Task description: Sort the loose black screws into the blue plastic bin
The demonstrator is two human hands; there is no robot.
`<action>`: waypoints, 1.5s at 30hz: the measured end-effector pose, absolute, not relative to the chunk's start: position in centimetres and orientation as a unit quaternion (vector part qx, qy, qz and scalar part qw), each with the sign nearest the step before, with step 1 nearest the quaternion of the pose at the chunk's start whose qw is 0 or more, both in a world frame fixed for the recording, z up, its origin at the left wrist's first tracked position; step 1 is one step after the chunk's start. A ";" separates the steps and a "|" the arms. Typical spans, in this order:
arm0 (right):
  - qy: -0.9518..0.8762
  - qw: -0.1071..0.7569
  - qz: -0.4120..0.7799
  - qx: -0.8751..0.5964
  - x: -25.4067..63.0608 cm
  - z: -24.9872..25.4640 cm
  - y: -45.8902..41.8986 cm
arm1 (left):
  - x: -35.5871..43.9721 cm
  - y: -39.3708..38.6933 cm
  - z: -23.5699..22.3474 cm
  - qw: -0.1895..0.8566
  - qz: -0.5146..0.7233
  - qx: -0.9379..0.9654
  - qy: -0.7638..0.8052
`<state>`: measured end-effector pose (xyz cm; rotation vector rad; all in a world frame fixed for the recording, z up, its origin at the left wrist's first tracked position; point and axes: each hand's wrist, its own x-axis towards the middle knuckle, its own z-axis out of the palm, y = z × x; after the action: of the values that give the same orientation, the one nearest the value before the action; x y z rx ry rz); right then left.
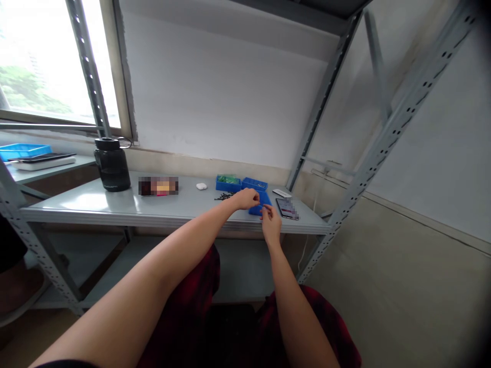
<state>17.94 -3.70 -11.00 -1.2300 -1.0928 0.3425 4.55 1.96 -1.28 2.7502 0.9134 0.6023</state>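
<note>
A: What is being done by the hands?
B: The left hand [246,199] is curled downward, its fingers bent together over a blue plastic tray [265,198]. The right hand [272,224] is raised from the near side, with thumb and fingers drawn close as in a pinch. Whether anything is grasped by either one cannot be told; the fingertips are too small to make out.

A: Where does the tray lie?
B: It is set near the front edge of a pale grey workbench [184,207], beneath and between the hands, and is partly covered by them.

A: What is found close by?
B: Just left of the left hand, a scatter of small dark pieces [224,196] is seen, too small to be identified. Behind, two blue bins are placed side by side: the left bin [228,187] is filled with something green, and small bits are held in the right bin [253,185]. To the right of the tray, a smartphone [284,206] is laid flat, its screen partly pixelated, with a white card-like item [282,193] behind it.

A: And farther out?
B: Leftward along the bench, a white earbud case [201,186], a pixelated item [158,186] and a black bottle [113,166] are spaced apart. The bench is framed by perforated metal uprights [321,97], and daylight is let in by a window [38,66] at far left.
</note>
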 end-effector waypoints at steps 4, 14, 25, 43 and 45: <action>-0.482 0.672 0.167 -0.536 17.9 -11.1 -3.5 | 4.8 1.8 -1.1 0.091 0.221 0.926 0.292; -0.507 0.679 0.155 -0.507 17.6 -11.3 -3.6 | 5.3 -0.9 0.5 0.201 0.219 0.929 0.221; -0.478 0.697 0.179 -0.504 17.4 -10.9 -3.7 | 5.1 0.5 -0.1 0.128 0.227 0.935 0.240; -0.489 0.689 0.208 -0.492 17.2 -10.7 -3.8 | 5.2 0.7 -0.4 0.067 0.164 0.948 0.264; -0.491 0.690 0.209 -0.490 17.2 -10.7 -3.9 | 5.2 0.7 -0.4 0.066 0.163 0.949 0.261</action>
<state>17.16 -3.85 -10.66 -1.0959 -1.0972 0.4671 5.16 0.72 -0.42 2.8627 0.7868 0.4917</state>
